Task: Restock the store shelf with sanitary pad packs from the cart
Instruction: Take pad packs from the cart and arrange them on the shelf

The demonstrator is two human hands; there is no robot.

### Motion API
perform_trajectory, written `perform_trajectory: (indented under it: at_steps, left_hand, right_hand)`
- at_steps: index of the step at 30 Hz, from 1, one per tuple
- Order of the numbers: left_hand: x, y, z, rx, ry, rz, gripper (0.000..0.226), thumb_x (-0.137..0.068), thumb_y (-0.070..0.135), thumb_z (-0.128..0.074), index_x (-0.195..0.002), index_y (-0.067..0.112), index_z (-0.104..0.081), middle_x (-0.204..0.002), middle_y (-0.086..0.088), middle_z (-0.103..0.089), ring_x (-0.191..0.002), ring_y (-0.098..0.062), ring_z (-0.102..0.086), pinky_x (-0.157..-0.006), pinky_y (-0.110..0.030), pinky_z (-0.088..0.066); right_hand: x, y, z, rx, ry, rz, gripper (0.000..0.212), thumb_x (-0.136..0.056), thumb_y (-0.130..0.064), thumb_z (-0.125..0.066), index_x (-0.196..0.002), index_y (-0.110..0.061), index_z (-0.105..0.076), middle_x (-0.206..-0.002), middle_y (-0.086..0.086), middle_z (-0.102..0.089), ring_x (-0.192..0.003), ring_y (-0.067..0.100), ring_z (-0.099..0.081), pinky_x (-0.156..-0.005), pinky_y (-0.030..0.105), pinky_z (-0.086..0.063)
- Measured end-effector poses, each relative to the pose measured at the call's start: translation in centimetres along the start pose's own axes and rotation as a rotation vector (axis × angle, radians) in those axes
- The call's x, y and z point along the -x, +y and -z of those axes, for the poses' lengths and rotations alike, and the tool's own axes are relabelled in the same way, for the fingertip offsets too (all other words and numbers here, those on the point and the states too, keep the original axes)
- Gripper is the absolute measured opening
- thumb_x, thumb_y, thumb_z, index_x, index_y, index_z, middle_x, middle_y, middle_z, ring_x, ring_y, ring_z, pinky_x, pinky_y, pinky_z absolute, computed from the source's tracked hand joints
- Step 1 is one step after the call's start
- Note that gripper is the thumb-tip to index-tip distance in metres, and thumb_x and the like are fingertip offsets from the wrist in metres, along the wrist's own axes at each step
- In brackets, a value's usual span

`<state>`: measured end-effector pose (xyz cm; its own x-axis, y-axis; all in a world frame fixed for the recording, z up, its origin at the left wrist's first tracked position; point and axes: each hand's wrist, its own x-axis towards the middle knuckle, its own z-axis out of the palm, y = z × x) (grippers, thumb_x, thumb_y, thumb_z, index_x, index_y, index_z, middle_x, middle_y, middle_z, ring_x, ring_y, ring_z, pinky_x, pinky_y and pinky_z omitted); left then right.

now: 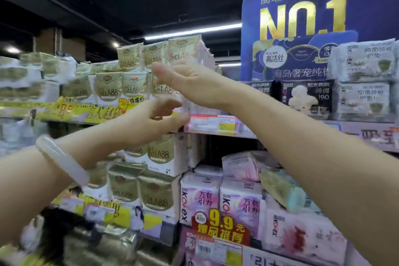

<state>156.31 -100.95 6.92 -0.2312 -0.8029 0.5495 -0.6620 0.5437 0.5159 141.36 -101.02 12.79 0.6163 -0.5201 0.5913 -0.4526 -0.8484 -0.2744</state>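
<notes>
**Both hands up at the gold-and-white packs on the top shelf**

Nearest the camera, the left forearm crosses from the lower left with a pale translucent bangle (pixel 62 158) on the wrist. Below the arms, the lower shelf holds pink and white packs (pixel 240 201) printed "Kotex" sideways, with a red tag (pixel 220 225) in front reading "9.9元" in yellow. To their left stand gold-and-white packs (pixel 156 194) marked "A88".

The left hand (pixel 149 117) reaches up toward the upper shelf edge (pixel 216 124), its fingers (pixel 172 103) loosely spread and relaxed, gripping nothing, their tips near the foot of a tall stack of pale sanitary pad packs (pixel 194 54). The right arm stretches in from the right, higher up, and the right hand (pixel 183 77) lies against the front of that same stack at mid height; its fingers are turned away toward the packs (motion blur hides them), so I cannot tell whether they grasp a pack or only press on it.

The stack stands at the right end of the top shelf row, beside more gold-and-white packs (pixel 131 56) labelled "A88". A yellow price strip (pixel 86 111) runs along the shelf edge below them, its writing mostly smeared.

Farther right, a blue display board (pixel 302 28) reads "高端纯棉卫生巾" and "NO.1" in gold, with "高洁丝" below. Beside it sit white packs (pixel 364 84) and a black pack (pixel 308 95) showing "190".
</notes>
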Motion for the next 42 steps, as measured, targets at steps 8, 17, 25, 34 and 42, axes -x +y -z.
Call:
perform_trajectory:
  at_steps: [8, 17, 25, 34, 42]
  left_hand:
    - [16.0, -8.3, 2.8, -0.184, 0.014, 0.409, 0.117, -0.04, 0.097, -0.047, -0.132, 0.024, -0.049, -0.132, 0.004, -0.057, -0.122, -0.013, -0.054, -0.106, -0.04, -0.042]
    - [37.1, -18.5, 5.2, -0.26, -0.041, 0.938, 0.068, -0.073, 0.074, -0.051, -0.119, 0.024, -0.055, -0.12, 0.007, -0.06, -0.113, -0.015, -0.055, -0.101, -0.025, -0.043]
    - [51.2, -30.1, 6.2, -0.075, -0.114, 1.272, 0.074, -0.086, 0.059, -0.052, -0.142, 0.013, -0.038, -0.145, -0.007, -0.044, -0.129, -0.02, -0.046, -0.108, -0.034, -0.037]
    - [62.1, -39.6, -0.8, 0.145, -0.334, 1.47, 0.091, -0.077, 0.073, -0.049, -0.145, 0.014, -0.034, -0.145, -0.008, -0.044, -0.125, -0.023, -0.047, -0.106, -0.035, -0.038]
    - [72.7, -43.7, -13.4, 0.208, -0.626, 1.564, 0.09, -0.085, 0.051, -0.061, -0.152, 0.013, -0.015, -0.158, -0.011, -0.015, -0.145, -0.028, -0.015, -0.114, -0.038, -0.023]
  right_hand:
    - [1.1, -3.2, -14.5, -0.077, -0.327, 0.125, 0.061, -0.097, -0.049, -0.029, -0.093, 0.001, -0.064, -0.109, 0.011, -0.058, -0.122, 0.02, -0.041, -0.102, 0.031, -0.029]
    - [3.4, -8.9, -39.9, -0.276, -0.665, 0.266, 0.069, -0.091, -0.06, -0.033, -0.089, 0.003, -0.061, -0.095, 0.024, -0.063, -0.094, 0.038, -0.058, -0.085, 0.043, -0.043]
    - [7.7, -14.1, -60.6, -0.369, -0.984, 0.189, 0.058, -0.095, -0.049, -0.038, -0.071, -0.002, -0.06, -0.079, 0.015, -0.056, -0.091, 0.031, -0.053, -0.089, 0.045, -0.038]
    - [13.9, -13.2, -75.5, -0.429, -1.253, 0.059, 0.051, -0.097, -0.039, -0.039, -0.076, 0.003, -0.059, -0.08, 0.024, -0.056, -0.085, 0.031, -0.052, -0.084, 0.044, -0.038]
    - [25.9, -7.0, -84.0, -0.218, -1.614, -0.01, 0.057, -0.091, -0.04, -0.054, -0.136, -0.009, -0.043, -0.139, 0.016, -0.042, -0.132, 0.027, -0.035, -0.107, 0.03, -0.027]
